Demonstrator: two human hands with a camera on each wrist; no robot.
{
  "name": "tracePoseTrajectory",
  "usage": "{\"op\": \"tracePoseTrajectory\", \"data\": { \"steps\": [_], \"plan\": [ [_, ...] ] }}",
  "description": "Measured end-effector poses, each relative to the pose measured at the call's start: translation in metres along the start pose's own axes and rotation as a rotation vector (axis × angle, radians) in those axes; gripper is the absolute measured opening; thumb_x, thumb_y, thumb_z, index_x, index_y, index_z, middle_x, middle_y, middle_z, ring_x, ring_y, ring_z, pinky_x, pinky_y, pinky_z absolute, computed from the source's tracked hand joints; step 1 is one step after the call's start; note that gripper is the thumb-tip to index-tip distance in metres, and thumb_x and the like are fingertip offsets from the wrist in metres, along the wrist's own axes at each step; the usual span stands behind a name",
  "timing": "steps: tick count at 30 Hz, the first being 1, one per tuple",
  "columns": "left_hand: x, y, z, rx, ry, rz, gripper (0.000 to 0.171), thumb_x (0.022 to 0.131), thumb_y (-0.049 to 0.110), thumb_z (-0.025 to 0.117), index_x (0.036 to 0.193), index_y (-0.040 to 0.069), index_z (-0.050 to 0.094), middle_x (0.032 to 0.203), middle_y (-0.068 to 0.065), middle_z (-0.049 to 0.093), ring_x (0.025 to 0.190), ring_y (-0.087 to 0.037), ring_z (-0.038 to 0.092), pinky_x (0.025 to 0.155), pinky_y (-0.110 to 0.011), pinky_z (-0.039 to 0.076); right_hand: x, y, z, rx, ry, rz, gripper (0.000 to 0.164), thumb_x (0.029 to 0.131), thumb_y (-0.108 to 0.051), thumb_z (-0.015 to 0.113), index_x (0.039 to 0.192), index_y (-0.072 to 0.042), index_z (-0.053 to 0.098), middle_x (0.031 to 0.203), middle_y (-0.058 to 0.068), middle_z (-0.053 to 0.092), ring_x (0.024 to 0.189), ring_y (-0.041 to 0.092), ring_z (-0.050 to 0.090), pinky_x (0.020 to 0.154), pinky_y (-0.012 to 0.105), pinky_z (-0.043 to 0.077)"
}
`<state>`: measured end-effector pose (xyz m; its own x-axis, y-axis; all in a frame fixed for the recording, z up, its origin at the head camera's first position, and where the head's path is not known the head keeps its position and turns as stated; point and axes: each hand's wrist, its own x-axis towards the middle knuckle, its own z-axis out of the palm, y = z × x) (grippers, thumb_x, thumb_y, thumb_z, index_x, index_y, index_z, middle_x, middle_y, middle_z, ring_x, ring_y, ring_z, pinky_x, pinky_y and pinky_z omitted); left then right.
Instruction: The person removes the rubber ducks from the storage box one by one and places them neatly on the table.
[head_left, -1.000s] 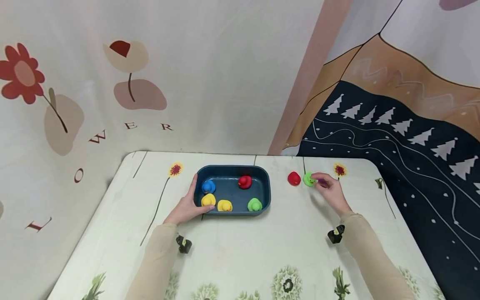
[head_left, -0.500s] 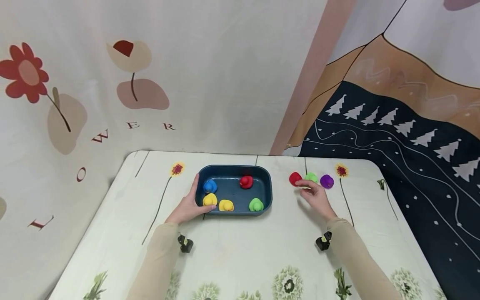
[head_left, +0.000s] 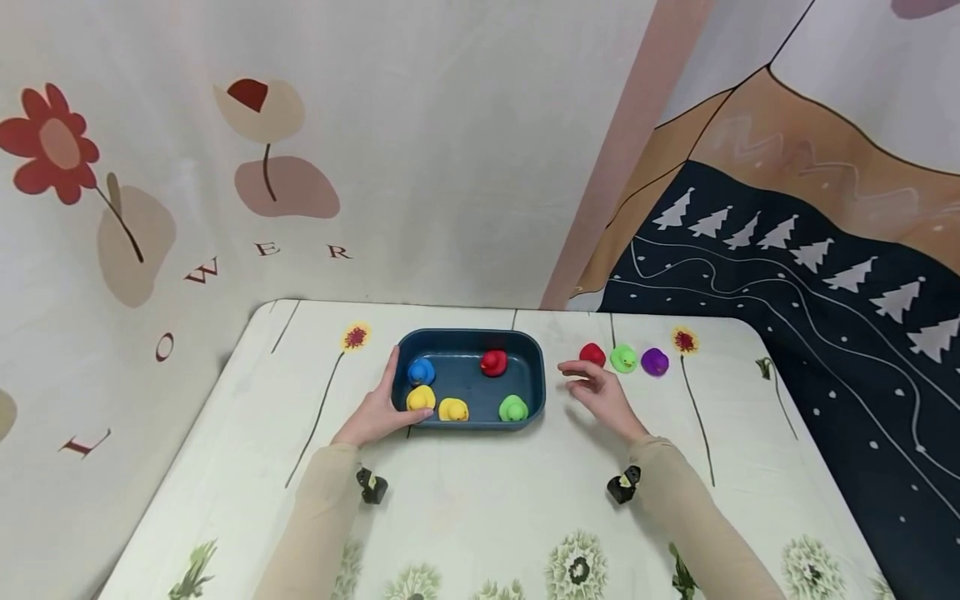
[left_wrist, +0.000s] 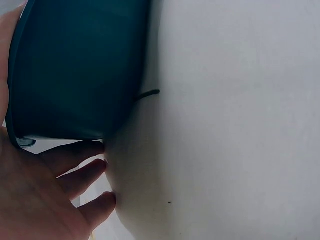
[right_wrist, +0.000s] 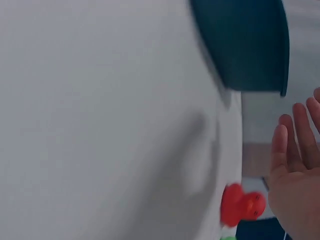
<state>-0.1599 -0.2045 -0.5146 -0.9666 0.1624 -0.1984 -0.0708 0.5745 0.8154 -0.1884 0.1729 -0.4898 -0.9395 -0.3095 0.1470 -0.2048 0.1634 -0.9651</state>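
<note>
My left hand (head_left: 378,412) holds the left end of a dark blue tray (head_left: 468,334), with the thumb over its near rim; in the left wrist view the fingers (left_wrist: 82,180) lie by its outer wall. Inside are a blue rubber duck (head_left: 421,372), a red duck (head_left: 493,362), a green duck (head_left: 513,408) and two yellow ducks (head_left: 453,410). My right hand (head_left: 606,402) hovers right of the tray with its fingers extended, holding nothing. Just behind it, a red duck (head_left: 592,354), a green duck (head_left: 623,358) and a purple duck (head_left: 655,362) form a row on the table.
A white patterned cloth covers the table (head_left: 495,492). Its far edge runs behind the tray and the row of ducks, against a hanging light curtain (head_left: 450,167). Dark printed fabric (head_left: 810,333) hangs at the right side.
My right hand has left the purple duck, passed leftward in front of the green and red ducks, and now stands nearer the tray. The left hand keeps its hold on the tray.
</note>
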Motion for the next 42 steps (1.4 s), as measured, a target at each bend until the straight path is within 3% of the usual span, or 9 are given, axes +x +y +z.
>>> {"op": "tracePoseTrajectory", "data": {
  "steps": [8,12,15,21,27,34,42],
  "plan": [
    [0.001,0.001,0.001,0.000,-0.004,-0.008,0.118,0.080,0.044,0.077,0.154,0.028,-0.013,0.158,-0.022,0.010,0.134,-0.050,0.030,0.104,-0.063,0.029,0.012,0.015,0.015,0.055,-0.062,-0.038,0.032,0.092,0.011,0.056,0.123,0.015,0.055,0.124,0.031,0.055,0.116,0.047,0.051,0.096,0.031,0.046],
    [0.001,0.001,0.001,0.001,-0.007,-0.010,0.117,0.080,0.044,0.077,0.154,0.028,-0.013,0.158,-0.022,0.009,0.134,-0.050,0.029,0.104,-0.064,0.028,0.016,0.010,0.023,0.054,-0.090,-0.021,0.033,0.093,0.007,0.057,0.126,0.011,0.056,0.126,0.027,0.055,0.117,0.042,0.051,0.095,0.027,0.047],
    [0.001,0.000,0.001,0.000,-0.008,-0.011,0.117,0.081,0.043,0.077,0.154,0.029,-0.013,0.159,-0.021,0.007,0.135,-0.050,0.027,0.104,-0.064,0.027,0.021,0.004,0.028,0.066,-0.116,0.012,0.034,0.093,0.007,0.057,0.127,0.010,0.055,0.128,0.026,0.053,0.118,0.042,0.049,0.095,0.025,0.046],
    [0.001,-0.003,-0.001,0.016,-0.008,-0.025,0.116,0.082,0.043,0.076,0.154,0.029,-0.014,0.158,-0.023,0.009,0.134,-0.050,0.028,0.104,-0.064,0.028,0.026,-0.028,0.043,-0.009,-0.189,0.040,0.036,0.091,0.010,0.054,0.127,0.014,0.051,0.129,0.031,0.050,0.115,0.047,0.050,0.097,0.042,0.046],
    [0.002,-0.003,-0.001,0.019,-0.009,-0.022,0.116,0.082,0.041,0.076,0.154,0.029,-0.015,0.158,-0.023,0.009,0.134,-0.050,0.028,0.104,-0.064,0.028,0.029,-0.047,0.058,-0.067,-0.228,0.034,0.036,0.090,0.011,0.056,0.125,0.015,0.051,0.127,0.032,0.050,0.116,0.047,0.050,0.099,0.049,0.043],
    [0.002,-0.002,-0.001,0.011,-0.011,-0.020,0.116,0.082,0.041,0.076,0.154,0.029,-0.015,0.159,-0.021,0.007,0.136,-0.049,0.025,0.105,-0.064,0.027,0.047,-0.009,0.075,-0.158,-0.121,0.056,0.034,0.090,0.004,0.062,0.123,0.004,0.057,0.124,0.019,0.057,0.112,0.032,0.056,0.095,0.038,0.048],
    [0.003,-0.002,0.000,0.010,-0.012,-0.017,0.116,0.082,0.041,0.076,0.154,0.029,-0.015,0.159,-0.021,0.007,0.136,-0.049,0.026,0.104,-0.064,0.027,0.056,-0.007,0.086,-0.209,-0.060,0.070,0.031,0.089,0.001,0.064,0.119,0.000,0.060,0.118,0.013,0.059,0.106,0.028,0.057,0.094,0.040,0.048]
  ]
}}
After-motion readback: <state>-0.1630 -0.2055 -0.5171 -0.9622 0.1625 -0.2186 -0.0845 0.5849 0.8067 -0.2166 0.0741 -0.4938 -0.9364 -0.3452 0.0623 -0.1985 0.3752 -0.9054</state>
